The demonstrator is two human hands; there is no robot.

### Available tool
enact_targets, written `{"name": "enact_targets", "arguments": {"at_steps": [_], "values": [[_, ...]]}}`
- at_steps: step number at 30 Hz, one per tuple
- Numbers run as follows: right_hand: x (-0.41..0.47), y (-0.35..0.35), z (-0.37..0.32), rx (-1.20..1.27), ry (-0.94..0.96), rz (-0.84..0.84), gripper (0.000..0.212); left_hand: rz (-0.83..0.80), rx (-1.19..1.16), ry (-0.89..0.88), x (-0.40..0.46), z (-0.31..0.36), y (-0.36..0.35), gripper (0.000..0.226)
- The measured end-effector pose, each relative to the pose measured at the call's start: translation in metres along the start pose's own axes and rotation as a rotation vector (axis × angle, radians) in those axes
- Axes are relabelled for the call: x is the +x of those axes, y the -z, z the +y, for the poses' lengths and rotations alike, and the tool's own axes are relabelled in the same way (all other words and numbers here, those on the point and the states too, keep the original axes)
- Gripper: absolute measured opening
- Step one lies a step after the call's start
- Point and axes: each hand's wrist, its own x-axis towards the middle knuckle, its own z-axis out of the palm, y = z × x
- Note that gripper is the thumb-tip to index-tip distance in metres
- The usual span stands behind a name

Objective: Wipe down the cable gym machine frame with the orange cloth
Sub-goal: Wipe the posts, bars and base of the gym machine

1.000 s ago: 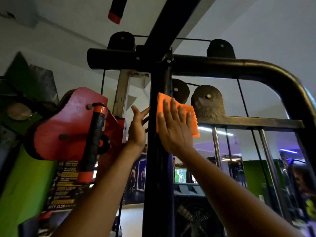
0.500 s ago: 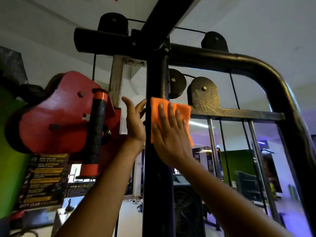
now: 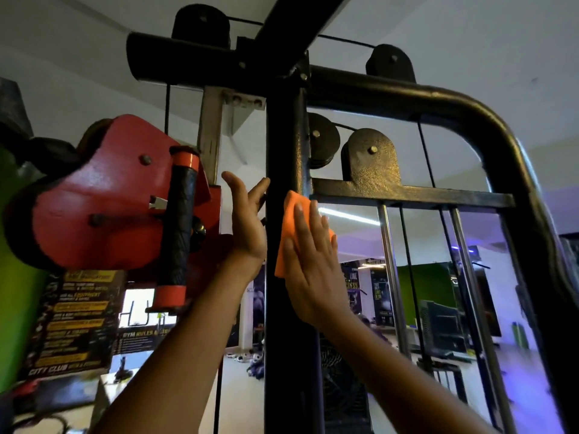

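A black upright post (image 3: pixel 283 145) of the cable machine frame rises through the middle of the view, joined above to a black crossbar. My right hand (image 3: pixel 313 261) presses the orange cloth (image 3: pixel 289 220) flat against the post's right side, fingers straight and pointing up. Most of the cloth is hidden under that hand. My left hand (image 3: pixel 247 223) rests on the post's left side with straight fingers, its fingertips touching the post's edge.
A red pulley housing (image 3: pixel 103 195) with a black, red-capped handle (image 3: pixel 180 227) hangs close to the left of my left hand. Black pulleys (image 3: pixel 369 158), a cross rail, steel guide rods (image 3: pixel 391 270) and cables stand to the right. A curved frame tube (image 3: pixel 501 133) arches at right.
My right hand has slid the cloth down the post, away from the crossbar. My left hand has stayed against the post's left side.
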Motion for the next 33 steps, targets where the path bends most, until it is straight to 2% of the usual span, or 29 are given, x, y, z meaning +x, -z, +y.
{"name": "enact_targets", "arguments": {"at_steps": [6,12,18,24,30,33], "values": [[0.073,0.015,-0.014,0.075,-0.072,-0.019,0.065,-0.068,0.068,-0.020,-0.009,0.004,0.000,0.085],[-0.005,0.002,-0.010,-0.040,0.000,-0.005,0.066,-0.026,0.102,-0.001,-0.018,0.000,0.008,0.087],[0.031,-0.004,-0.029,0.155,-0.188,0.078,0.067,-0.034,0.119,0.040,-0.026,0.007,0.005,0.085],[-0.017,0.000,-0.024,0.120,-0.106,-0.006,0.069,-0.036,0.171,0.023,-0.034,0.006,0.006,0.082],[0.025,-0.003,-0.020,0.023,-0.062,0.055,0.068,-0.084,0.193,0.015,-0.037,0.013,0.006,0.083],[0.016,-0.005,-0.019,0.003,-0.021,0.075,0.068,-0.094,0.202,-0.003,-0.037,0.007,0.008,0.082]]}}
